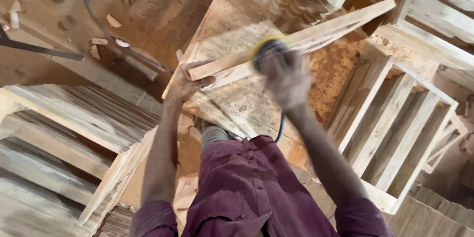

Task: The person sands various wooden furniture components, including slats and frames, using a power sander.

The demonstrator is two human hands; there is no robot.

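A long pale wooden strip (340,23) lies slanted across a dusty board workbench (232,29). My left hand (186,81) clamps the strip's near end against the bench. My right hand (288,80), blurred by motion, grips a small power sander (269,49) with a yellow-edged pad that presses on the strip near its middle. A dark cable (281,128) hangs from the sander toward my body.
Slatted wooden frames (395,128) stand at the right. Stacked planks and another frame (69,133) fill the lower left. Wood offcuts (113,20) and a dark hose (98,24) lie on the sawdust-covered floor at top left. More frames (439,9) sit at top right.
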